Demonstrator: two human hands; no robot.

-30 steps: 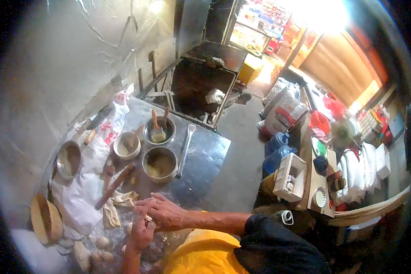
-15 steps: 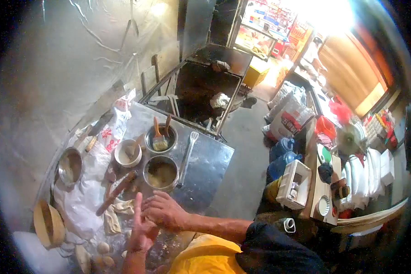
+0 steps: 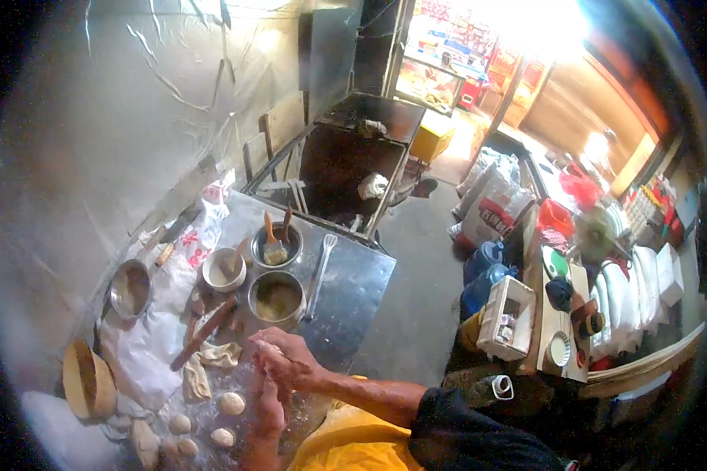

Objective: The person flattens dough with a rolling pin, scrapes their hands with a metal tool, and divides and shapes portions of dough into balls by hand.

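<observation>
My right hand [image 3: 284,359] is closed around the fingers of my left hand [image 3: 268,410], over the near side of the metal table [image 3: 353,294]. The left fingers are mostly hidden, and I cannot make out anything between the hands. Several pale dough balls [image 3: 230,403] lie on the floured surface left of my hands. Beyond them is a limp, cream-coloured piece [image 3: 199,382], dough or cloth. A wooden rolling pin [image 3: 204,333] lies slantwise near it.
Ahead stand a metal bowl with brushes [image 3: 276,259], a bowl of yellowish contents [image 3: 276,297] and a white bowl [image 3: 224,268]. A whisk [image 3: 320,276] lies right of them. White plastic sheeting [image 3: 145,353] covers the left side; a white crate [image 3: 506,318] stands right.
My right hand has closed over my left fingers, where the left index finger stuck out before. The hands have dropped slightly nearer me, and more dough balls show. The view has shifted slightly.
</observation>
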